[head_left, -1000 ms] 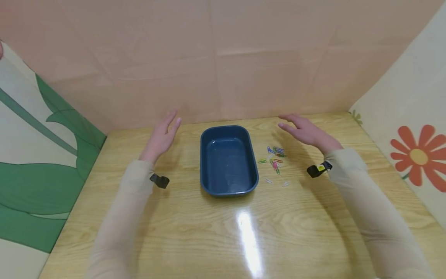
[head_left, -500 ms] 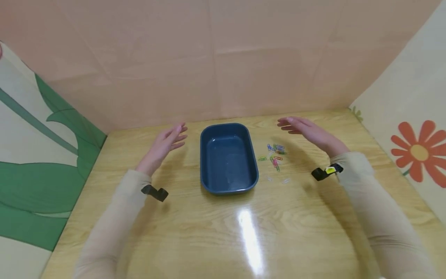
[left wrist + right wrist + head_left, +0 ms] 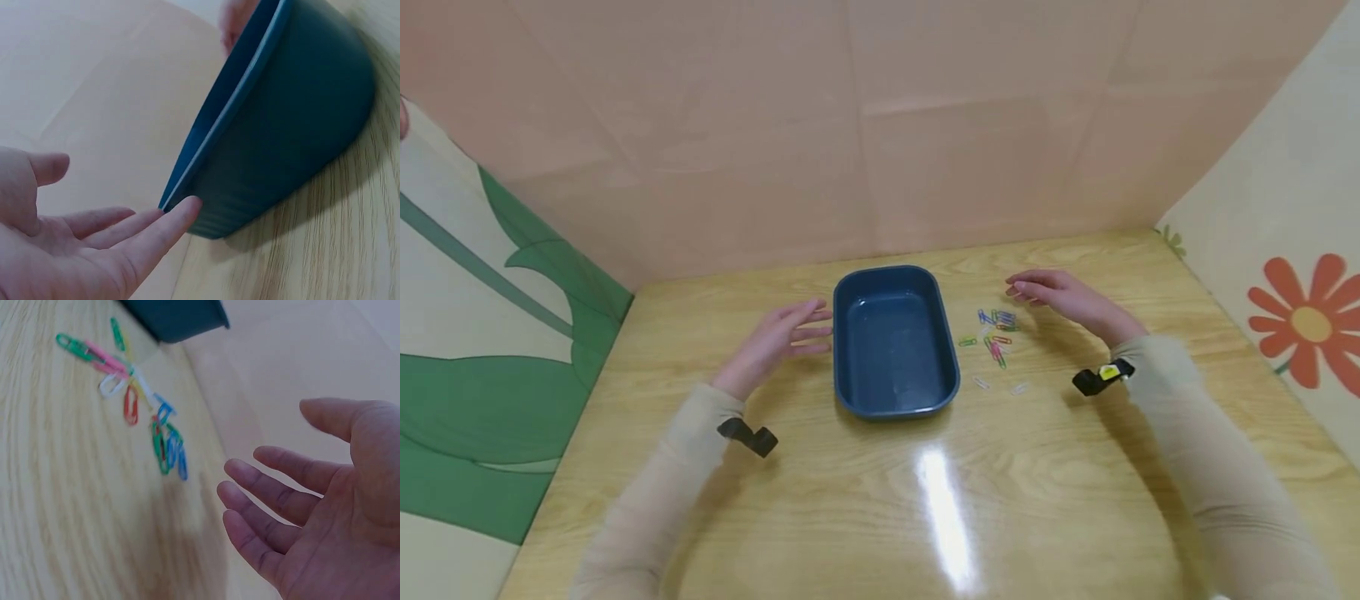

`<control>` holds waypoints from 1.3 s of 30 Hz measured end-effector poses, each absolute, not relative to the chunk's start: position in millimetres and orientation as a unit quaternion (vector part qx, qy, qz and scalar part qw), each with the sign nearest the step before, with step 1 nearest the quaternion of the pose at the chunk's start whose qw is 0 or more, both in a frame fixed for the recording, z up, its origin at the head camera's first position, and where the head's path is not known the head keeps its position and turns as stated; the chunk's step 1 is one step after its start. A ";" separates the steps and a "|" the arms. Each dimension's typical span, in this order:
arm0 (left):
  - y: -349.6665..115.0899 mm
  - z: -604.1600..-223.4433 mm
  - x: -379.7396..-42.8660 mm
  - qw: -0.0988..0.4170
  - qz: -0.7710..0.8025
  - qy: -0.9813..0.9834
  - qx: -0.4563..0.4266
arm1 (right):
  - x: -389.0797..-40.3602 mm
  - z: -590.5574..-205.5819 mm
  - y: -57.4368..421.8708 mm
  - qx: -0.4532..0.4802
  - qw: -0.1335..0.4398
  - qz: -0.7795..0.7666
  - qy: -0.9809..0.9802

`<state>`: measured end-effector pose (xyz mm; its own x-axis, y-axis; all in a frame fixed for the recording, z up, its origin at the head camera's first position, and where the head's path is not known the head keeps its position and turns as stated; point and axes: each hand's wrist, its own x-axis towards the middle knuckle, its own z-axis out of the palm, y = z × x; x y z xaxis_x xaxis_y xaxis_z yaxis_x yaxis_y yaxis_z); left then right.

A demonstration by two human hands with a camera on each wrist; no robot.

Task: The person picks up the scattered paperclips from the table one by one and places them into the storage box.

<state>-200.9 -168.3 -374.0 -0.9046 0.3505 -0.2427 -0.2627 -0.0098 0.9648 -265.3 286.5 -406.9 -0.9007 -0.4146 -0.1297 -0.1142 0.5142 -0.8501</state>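
Observation:
A dark blue rectangular tray (image 3: 897, 350) with raised walls stands in the middle of the table. Its side wall (image 3: 300, 106) fills much of the left wrist view. My left hand (image 3: 778, 342) is at the tray's left side, fingers extended and loosely spread, the fingertips at or very near the wall; whether they touch, I cannot tell. Several coloured paper clips (image 3: 1000, 337) lie scattered to the right of the tray. My right hand (image 3: 1067, 300) hovers beyond and right of these clips, holding nothing, its fingers relaxed and slightly bent in the right wrist view.
The wooden table (image 3: 820, 508) extends toward me, with a bright light reflection on it. A pink backdrop (image 3: 857, 133) rises behind the table. Side panels with a red flower (image 3: 1311, 323) and green leaves (image 3: 482, 408) flank it.
My left hand has moved right and toward me, up to the tray's left side. My right hand has lowered slightly near the clips. Tray and clips have stayed in place.

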 end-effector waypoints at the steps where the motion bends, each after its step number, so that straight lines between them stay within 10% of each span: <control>1: -167.3 -374.6 -200.5 0.216 0.710 0.669 0.032 | -265.9 -408.7 287.3 -0.152 0.162 -0.470 0.854; 39: -153.2 -389.9 -196.3 0.169 0.695 0.699 -0.010 | -275.7 -463.0 285.7 -0.209 0.060 -0.382 0.898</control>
